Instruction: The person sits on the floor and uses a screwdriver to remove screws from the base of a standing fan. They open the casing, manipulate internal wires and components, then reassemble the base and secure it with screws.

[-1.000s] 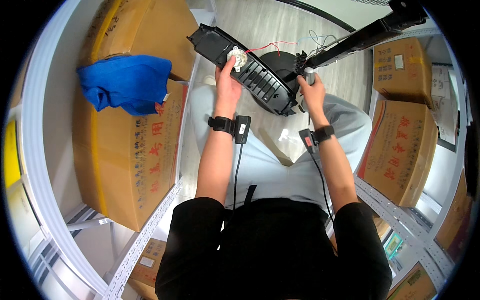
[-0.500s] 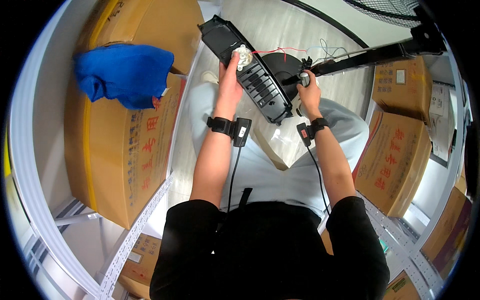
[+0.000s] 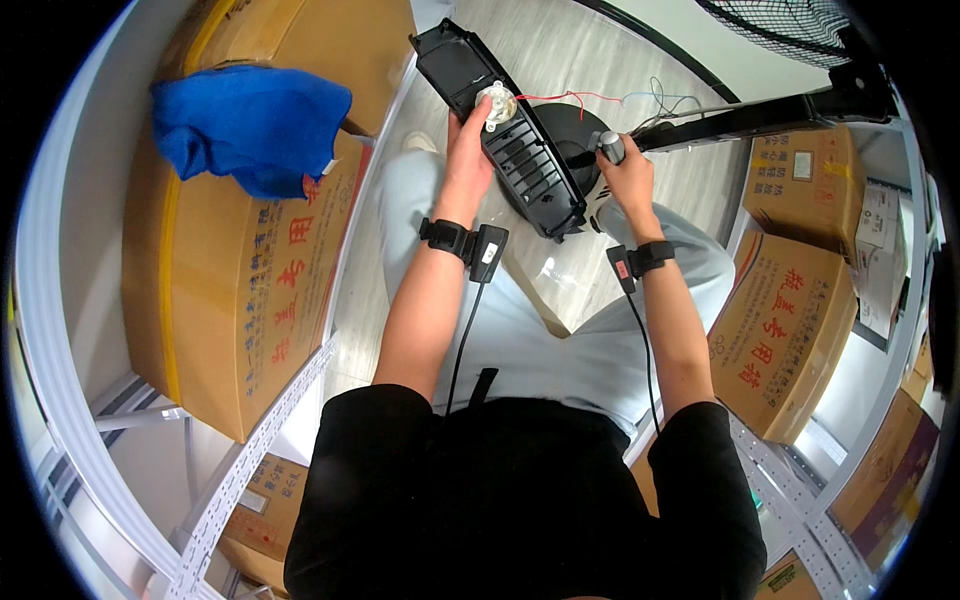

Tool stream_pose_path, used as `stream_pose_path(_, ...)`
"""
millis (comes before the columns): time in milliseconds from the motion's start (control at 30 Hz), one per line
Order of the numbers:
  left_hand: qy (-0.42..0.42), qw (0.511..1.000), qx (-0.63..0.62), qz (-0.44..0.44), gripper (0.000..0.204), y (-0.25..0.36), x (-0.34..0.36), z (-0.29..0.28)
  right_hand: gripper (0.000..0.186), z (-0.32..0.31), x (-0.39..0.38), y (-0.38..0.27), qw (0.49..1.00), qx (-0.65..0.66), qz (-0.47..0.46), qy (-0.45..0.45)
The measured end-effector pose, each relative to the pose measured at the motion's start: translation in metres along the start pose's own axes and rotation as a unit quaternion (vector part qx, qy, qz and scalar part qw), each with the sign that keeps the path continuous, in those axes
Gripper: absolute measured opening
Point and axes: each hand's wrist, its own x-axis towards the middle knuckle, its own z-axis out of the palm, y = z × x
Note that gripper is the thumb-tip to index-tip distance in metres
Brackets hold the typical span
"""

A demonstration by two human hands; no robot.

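Head view | left hand (image 3: 468, 140) fingers grip black panel (image 3: 500, 125) | right hand (image 3: 625, 180) fingers grip grey knob (image 3: 611, 147) | brown boxes (image 3: 785, 300) flank

A blue cloth (image 3: 250, 125) is lying crumpled on top of a large cardboard box (image 3: 235, 300) at the left, which is sitting on a white metal shelf (image 3: 240, 470). More cardboard boxes (image 3: 790, 310) are standing stacked at the right. A black fan pole (image 3: 760, 115) is stretching across the upper right, ending at a wire fan grille (image 3: 780, 25). Pale wood-look floor (image 3: 560, 40) is showing at the top.
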Motion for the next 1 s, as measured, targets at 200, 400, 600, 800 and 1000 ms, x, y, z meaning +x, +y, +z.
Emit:
stream_pose_path(200, -0.012, 0.999, -0.006, 0.037, 0.04, -0.002, 0.002, -0.002, 0.031, -0.047, -0.006, -0.051, 0.994, 0.101, -0.037, -0.033)
stream_pose_path(400, -0.037, 0.998, 0.007, 0.052, 0.05, -0.005, 0.002, -0.001, 0.028, -0.092, 0.002, -0.084, 0.992, 0.09, -0.084, -0.029)
stream_pose_path(600, -0.077, 0.997, 0.003, 0.03, 0.051, -0.005, 0.003, -0.002, 0.024, -0.124, 0.003, -0.12, 0.984, 0.135, -0.055, -0.1)
stream_pose_path(800, -0.121, 0.992, 0.01, -0.02, 0.05, 0.001, -0.007, 0.007, 0.023, -0.121, 0.006, -0.13, 0.945, 0.262, 0.019, -0.195)
stream_pose_path(1000, -0.177, 0.982, 0.016, -0.056, 0.062, 0.003, -0.011, 0.007, 0.027, -0.108, 0.016, -0.113, 0.887, 0.402, 0.086, -0.21)
